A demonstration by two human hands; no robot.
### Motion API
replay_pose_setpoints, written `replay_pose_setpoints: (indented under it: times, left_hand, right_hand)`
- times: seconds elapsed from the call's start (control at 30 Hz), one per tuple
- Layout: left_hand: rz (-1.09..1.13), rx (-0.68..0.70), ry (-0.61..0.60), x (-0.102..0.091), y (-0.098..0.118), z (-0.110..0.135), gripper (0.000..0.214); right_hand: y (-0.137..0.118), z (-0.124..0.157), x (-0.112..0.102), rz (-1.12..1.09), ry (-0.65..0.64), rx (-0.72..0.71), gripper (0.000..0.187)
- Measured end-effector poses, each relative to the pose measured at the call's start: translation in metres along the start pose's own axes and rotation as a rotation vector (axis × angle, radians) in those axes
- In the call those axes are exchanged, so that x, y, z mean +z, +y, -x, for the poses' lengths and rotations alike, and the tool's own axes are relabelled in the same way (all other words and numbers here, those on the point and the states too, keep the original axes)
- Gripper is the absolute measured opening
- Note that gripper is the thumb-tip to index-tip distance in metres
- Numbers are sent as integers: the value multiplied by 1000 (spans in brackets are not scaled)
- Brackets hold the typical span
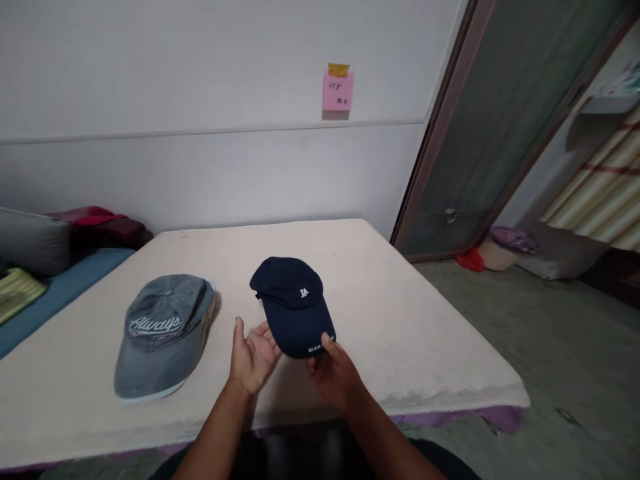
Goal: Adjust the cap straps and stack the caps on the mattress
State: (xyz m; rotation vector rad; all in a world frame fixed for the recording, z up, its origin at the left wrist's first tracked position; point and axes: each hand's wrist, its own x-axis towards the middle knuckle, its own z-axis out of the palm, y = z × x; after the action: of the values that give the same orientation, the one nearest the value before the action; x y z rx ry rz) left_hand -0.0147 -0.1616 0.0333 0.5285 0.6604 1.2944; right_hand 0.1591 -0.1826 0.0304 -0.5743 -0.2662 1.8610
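A navy baseball cap [293, 303] with a small white emblem on its front and white lettering along the brim is held above the bed, brim toward me. My right hand [337, 373] pinches the brim's right corner, thumb on top and fingers beneath. My left hand [253, 357] is open, palm up, with its fingertips at the left edge of the brim, partly hidden under it. To the left lies a faded blue-grey baseball cap [167, 333] with "Always" stitched in white, apart from both hands.
The caps are over a bed with a cream cover [400, 320]. A grey pillow [35, 237] and dark red items [107, 230] lie at the far left. A pink note [338, 91] is taped to the wall. A bin [503, 250] stands on the floor near a sliding door [475, 133].
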Motion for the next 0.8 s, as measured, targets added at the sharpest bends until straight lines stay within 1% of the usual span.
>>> replay_pose_setpoints:
  times: [0.03, 0.07, 0.1, 0.17, 0.23, 0.3, 0.37, 0.4, 0.47, 0.5, 0.57, 0.6, 0.67, 0.7, 0.8]
  left_hand:
    - [142, 0, -46, 4, 5, -3, 69]
    - [224, 11, -79, 6, 11, -7, 70]
    - [274, 31, -97, 5, 18, -10, 69]
    - [322, 62, -109, 1, 32, -17, 59]
    - [314, 57, -106, -5, 42, -22, 44]
    - [279, -10, -92, -7, 48, -25, 35]
    - [244, -89, -61, -6, 50, -25, 30]
    - [227, -115, -45, -4, 50, -23, 29]
    - [195, -129, -23, 1, 49, -17, 27]
    - [179, -126, -16, 3, 49, -14, 26]
    - [153, -134, -8, 5, 50, -8, 25]
    - [144, -147, -4, 6, 50, -5, 24]
    - [132, -183, 3, 4, 52, -2, 23]
    - [133, -194, 9, 2, 52, -2, 22]
    - [153, -165, 42, -6, 56, -2, 19]
  right_hand:
    - [3, 2, -3, 3, 23, 18, 21]
    - [6, 3, -6, 7, 42, 36, 22]
    - [10, 6, -9, 16, 56, 55, 23]
    - [20, 11, -16, 58, 49, 105, 24]
    - [33, 16, -26, 113, -6, 170, 24]
    - [44, 20, -38, 149, -93, 247, 28]
    - [50, 23, -49, 222, -194, 339, 34]
    - [50, 24, -52, 279, -240, 384, 37]
    - [38, 27, -56, 461, -332, 460, 37]
    - [29, 28, -55, 577, -378, 494, 33]
    - [7, 31, -52, 870, -528, 562, 25]
    - [-3, 33, -50, 963, -593, 610, 21]
    - [-17, 36, -48, 1011, -630, 649, 19]
    - [-20, 37, -47, 1010, -635, 660, 19]
    - [-16, 35, -48, 978, -656, 707, 28]
